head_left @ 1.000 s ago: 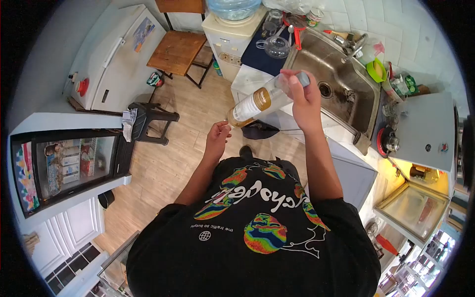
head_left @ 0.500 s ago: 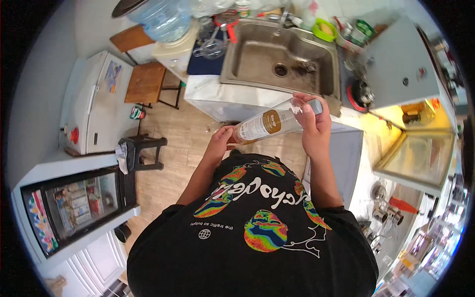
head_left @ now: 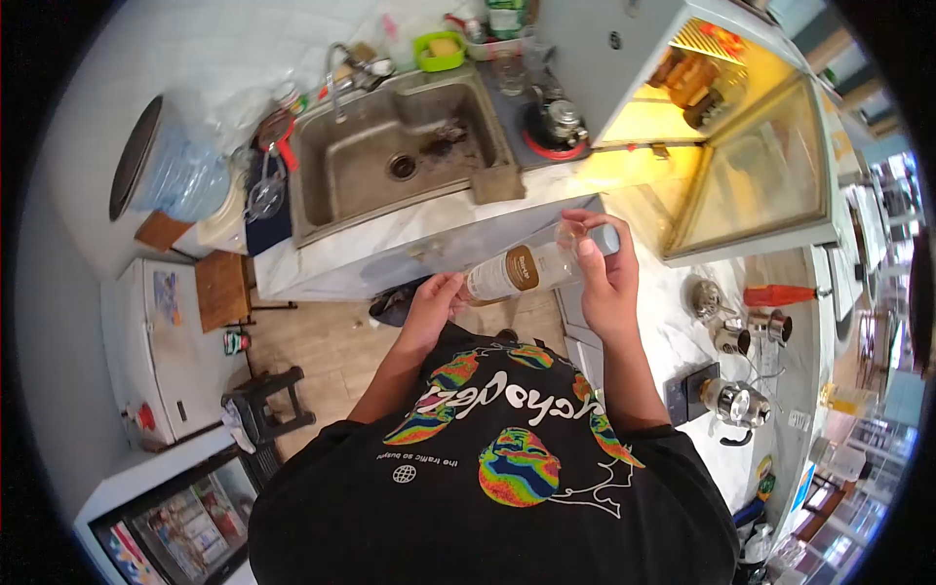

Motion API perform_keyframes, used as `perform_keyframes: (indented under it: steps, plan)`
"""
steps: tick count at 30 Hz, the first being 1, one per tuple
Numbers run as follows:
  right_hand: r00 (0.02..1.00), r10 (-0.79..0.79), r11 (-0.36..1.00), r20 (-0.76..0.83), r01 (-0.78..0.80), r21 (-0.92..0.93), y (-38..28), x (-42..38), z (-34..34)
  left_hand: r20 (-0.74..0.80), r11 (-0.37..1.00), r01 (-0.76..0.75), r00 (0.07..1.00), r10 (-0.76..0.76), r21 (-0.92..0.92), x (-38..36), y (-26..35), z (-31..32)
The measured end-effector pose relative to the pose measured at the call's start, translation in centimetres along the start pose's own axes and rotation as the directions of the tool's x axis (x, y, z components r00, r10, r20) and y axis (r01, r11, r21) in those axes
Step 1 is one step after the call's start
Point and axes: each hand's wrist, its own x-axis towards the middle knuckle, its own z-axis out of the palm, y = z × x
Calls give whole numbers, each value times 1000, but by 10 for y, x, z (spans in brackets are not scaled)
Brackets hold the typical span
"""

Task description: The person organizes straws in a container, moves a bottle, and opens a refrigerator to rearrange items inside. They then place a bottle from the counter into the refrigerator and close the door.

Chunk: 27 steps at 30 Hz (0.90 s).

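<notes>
A clear bottle [head_left: 548, 261] with a brown and white label and a pale cap lies tilted sideways between my two hands, in front of my chest. My left hand [head_left: 438, 300] grips its base end, fingers closed around the bottom edge. Around the neck, just below the cap, my right hand [head_left: 606, 270] is closed, thumb on the near side. The bottle is see-through, and I cannot make out how much it holds.
Ahead is a steel sink [head_left: 341, 190] with a tap [head_left: 334, 83]. A kettle [head_left: 561, 122] stands right of it. An open glass door [head_left: 760, 175] belongs to a lit cabinet. Metal pitchers [head_left: 731, 339] and a coffee pot [head_left: 736, 402] stand on the right counter. A black stool [head_left: 268, 398] is at left.
My view has turned to the right, so the sink now sits further left and more of the right counter shows. Both hands still hold the bottle.
</notes>
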Motion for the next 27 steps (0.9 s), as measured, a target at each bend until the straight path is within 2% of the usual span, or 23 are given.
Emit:
perform_keyframes:
  steps: [8, 15, 18, 20, 23, 25, 27]
  plan:
    - [989, -7, 999, -150, 1, -45, -2, 2, -76, 165, 990, 79, 981, -98, 119, 45, -1, 66]
    - [959, -45, 996, -281, 23, -81, -8, 27, -100, 258, 968, 113, 951, -171, 226, 106, 33, 114]
    - [922, -73, 989, -380, 19, -145, -13, 47, -106, 319, 962, 102, 930, -183, 254, 135, 60, 142]
    - [901, -118, 976, -418, 27, -218, -1, 63, -116, 370, 958, 37, 917, -146, 286, 150, 80, 162]
    - [887, -174, 961, -428, 58, -270, 2, 88, -126, 414, 949, -1, 900, -137, 316, 184, 104, 184]
    - [893, -193, 966, -407, 101, -237, -7, 104, -124, 416, 935, 14, 893, -170, 353, 209, 116, 198]
    - [895, -210, 968, -393, 134, -212, -4, 123, -128, 440, 924, -32, 886, -151, 381, 228, 125, 212]
